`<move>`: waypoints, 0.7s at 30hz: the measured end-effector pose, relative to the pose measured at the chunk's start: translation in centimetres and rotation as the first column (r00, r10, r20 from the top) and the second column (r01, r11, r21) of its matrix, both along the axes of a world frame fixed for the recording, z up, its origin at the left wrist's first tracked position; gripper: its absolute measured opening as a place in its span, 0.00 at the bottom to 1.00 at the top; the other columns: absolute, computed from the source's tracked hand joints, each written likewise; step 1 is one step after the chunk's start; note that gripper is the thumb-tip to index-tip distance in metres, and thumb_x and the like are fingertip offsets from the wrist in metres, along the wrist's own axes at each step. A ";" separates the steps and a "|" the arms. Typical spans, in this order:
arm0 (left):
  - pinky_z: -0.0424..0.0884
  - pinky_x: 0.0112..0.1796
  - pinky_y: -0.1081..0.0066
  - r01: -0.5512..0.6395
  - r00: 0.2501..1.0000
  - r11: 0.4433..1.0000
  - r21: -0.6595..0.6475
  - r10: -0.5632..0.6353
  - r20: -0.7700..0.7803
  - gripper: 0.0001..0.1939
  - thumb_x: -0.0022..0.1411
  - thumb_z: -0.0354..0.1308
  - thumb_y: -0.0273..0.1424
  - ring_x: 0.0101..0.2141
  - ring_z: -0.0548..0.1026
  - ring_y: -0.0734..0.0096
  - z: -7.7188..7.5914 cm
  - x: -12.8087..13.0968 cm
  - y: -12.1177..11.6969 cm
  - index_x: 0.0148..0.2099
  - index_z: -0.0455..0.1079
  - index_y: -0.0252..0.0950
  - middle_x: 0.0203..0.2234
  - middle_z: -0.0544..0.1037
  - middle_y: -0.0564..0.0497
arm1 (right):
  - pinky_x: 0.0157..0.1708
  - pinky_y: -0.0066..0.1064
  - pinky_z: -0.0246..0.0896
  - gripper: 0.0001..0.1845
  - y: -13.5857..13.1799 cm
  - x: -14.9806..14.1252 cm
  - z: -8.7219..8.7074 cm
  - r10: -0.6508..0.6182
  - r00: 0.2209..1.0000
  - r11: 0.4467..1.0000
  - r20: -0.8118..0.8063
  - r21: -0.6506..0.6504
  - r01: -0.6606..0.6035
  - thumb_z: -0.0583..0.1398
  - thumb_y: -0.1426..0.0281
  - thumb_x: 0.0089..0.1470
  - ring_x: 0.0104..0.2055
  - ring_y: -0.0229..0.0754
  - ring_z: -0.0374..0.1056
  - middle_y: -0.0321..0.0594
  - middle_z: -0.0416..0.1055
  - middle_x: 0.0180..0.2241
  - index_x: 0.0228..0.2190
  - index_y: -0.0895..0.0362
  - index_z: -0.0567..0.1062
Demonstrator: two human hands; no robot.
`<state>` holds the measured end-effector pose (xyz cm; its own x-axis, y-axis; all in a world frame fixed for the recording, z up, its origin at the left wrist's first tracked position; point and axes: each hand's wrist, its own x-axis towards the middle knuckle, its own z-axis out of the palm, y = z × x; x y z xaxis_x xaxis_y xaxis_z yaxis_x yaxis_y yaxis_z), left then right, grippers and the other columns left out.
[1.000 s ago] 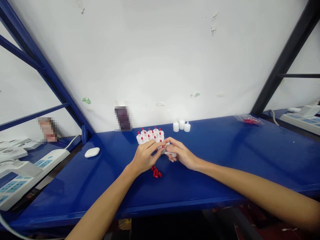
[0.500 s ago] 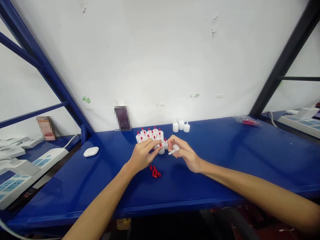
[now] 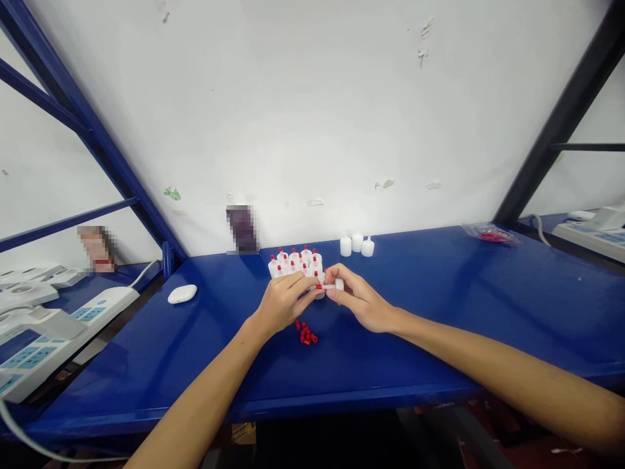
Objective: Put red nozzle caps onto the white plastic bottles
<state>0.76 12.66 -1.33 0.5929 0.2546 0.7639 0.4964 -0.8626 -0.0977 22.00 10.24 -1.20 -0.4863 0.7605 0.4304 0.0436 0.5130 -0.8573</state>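
My left hand (image 3: 286, 303) and my right hand (image 3: 359, 301) meet over the blue shelf (image 3: 439, 312). The right hand's fingers are closed around a small white bottle (image 3: 334, 285) lying sideways. The left hand pinches a small red cap (image 3: 318, 286) at the bottle's tip. Just behind the hands stands a cluster of white bottles with red caps (image 3: 295, 262). A little pile of loose red caps (image 3: 305, 334) lies on the shelf below my left hand. Three white bottles without caps (image 3: 356, 245) stand further back to the right.
A white oval object (image 3: 182, 294) lies on the shelf to the left. White power strips (image 3: 43, 339) sit on the left lower shelf, others at the far right (image 3: 593, 231). A clear bag of red pieces (image 3: 486, 233) lies at the back right. White wall behind.
My right hand has turned the white bottle sideways and brought it to my left hand, whose red cap now sits at the bottle's tip. The view has shifted slightly.
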 end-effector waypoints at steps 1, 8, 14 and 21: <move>0.63 0.27 0.76 -0.004 1.000 1.000 0.006 0.004 -0.008 0.06 0.68 0.56 0.31 0.24 0.68 0.77 0.0 0.0 0.0 0.41 0.71 0.34 0.25 0.73 0.53 | 0.31 0.30 0.51 0.08 -0.1 0.0 0.1 -0.011 1.000 1.000 -0.005 0.002 0.011 0.56 0.63 0.62 0.30 0.36 0.53 0.32 0.58 0.32 0.39 0.54 0.64; 0.63 0.27 0.75 -0.023 1.000 1.000 0.002 0.023 -0.020 0.07 0.69 0.55 0.32 0.24 0.69 0.77 0.1 0.0 0.0 0.42 0.70 0.34 0.26 0.73 0.52 | 0.32 0.31 0.51 0.08 -0.3 -0.1 0.3 0.064 0.998 0.994 -0.004 -0.084 -0.064 0.57 0.66 0.59 0.30 0.37 0.51 0.32 0.56 0.31 0.38 0.53 0.62; 0.64 0.28 0.75 -0.023 0.999 1.000 -0.015 0.022 -0.044 0.07 0.70 0.53 0.32 0.25 0.70 0.76 0.1 0.0 -0.1 0.43 0.70 0.34 0.27 0.74 0.52 | 0.34 0.32 0.52 0.16 0.2 -0.2 0.0 0.114 0.989 0.972 -0.093 -0.196 -0.131 0.53 0.78 0.42 0.33 0.38 0.54 0.33 0.59 0.31 0.36 0.54 0.66; 0.65 0.28 0.76 -0.031 0.999 0.999 -0.018 0.030 -0.031 0.07 0.70 0.53 0.31 0.26 0.71 0.76 -0.1 -0.2 0.1 0.44 0.71 0.34 0.28 0.74 0.51 | 0.31 0.32 0.59 0.11 1.0 -0.7 -0.6 0.151 0.954 0.906 -0.258 -0.349 -0.238 0.58 0.67 0.56 0.30 0.38 0.65 0.34 0.65 0.31 0.42 0.54 0.66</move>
<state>0.51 12.75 -1.43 0.6076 0.2870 0.7406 0.5197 -0.8488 -0.0974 21.32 11.25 -1.78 -0.5674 0.7854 0.2472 -0.2353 0.1330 -0.9628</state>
